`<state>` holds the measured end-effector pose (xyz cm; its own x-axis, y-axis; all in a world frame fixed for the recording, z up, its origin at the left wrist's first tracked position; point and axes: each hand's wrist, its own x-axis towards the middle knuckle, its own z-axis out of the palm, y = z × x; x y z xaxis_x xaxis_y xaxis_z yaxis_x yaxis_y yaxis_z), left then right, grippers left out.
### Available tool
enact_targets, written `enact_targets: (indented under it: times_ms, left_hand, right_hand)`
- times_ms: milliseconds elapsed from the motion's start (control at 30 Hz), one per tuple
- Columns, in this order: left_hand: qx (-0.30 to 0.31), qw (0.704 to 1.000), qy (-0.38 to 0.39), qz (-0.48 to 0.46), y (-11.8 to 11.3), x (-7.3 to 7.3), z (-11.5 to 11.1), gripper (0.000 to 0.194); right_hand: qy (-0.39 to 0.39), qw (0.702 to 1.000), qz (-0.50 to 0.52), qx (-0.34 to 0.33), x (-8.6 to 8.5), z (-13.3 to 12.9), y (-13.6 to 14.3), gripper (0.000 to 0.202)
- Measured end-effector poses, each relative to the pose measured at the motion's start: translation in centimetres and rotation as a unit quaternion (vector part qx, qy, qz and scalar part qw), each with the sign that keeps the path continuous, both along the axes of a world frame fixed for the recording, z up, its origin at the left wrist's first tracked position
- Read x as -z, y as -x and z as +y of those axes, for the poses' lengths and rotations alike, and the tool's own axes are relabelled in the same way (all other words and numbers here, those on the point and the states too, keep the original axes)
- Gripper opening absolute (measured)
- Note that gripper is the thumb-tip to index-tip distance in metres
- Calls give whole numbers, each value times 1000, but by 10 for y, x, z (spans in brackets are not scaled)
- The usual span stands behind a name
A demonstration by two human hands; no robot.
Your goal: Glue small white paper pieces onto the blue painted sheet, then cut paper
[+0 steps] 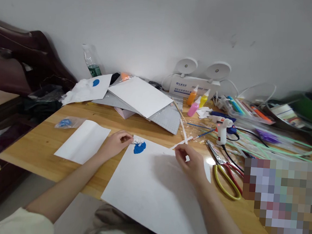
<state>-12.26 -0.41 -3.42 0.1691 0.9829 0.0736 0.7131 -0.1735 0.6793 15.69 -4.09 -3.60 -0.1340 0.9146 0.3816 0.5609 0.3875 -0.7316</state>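
A large white sheet lies at the table's front edge. Near its top left corner is a blue patch with small white lumps along its upper side. My left hand is beside that corner, thumb and fingertips pinched together close to the white lumps; what they hold, if anything, is too small to name. Over the sheet's upper right part is my right hand, its fingers curled and fingertips together, with something small and white by them that I cannot make out.
A folded white paper and a bag with blue material lie left. Behind are stacked boards and a bottle. To the right are scissors, a glue gun, paint bottles and a tray of pens.
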Motion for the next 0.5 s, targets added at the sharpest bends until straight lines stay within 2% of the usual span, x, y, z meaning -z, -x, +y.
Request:
enact_targets:
  times_ms: [300, 500]
  left_hand:
    - [-11, 1000, -7, 13, -8, -5, -2, 20]
    - [-24, 1000, 6, 2, -7, -3, 1, 20]
  right_hand:
    - [-3, 1000, -2, -1, 0, 0, -1, 6]
    - [-7, 1000, 2, 0, -1, 0, 0, 6]
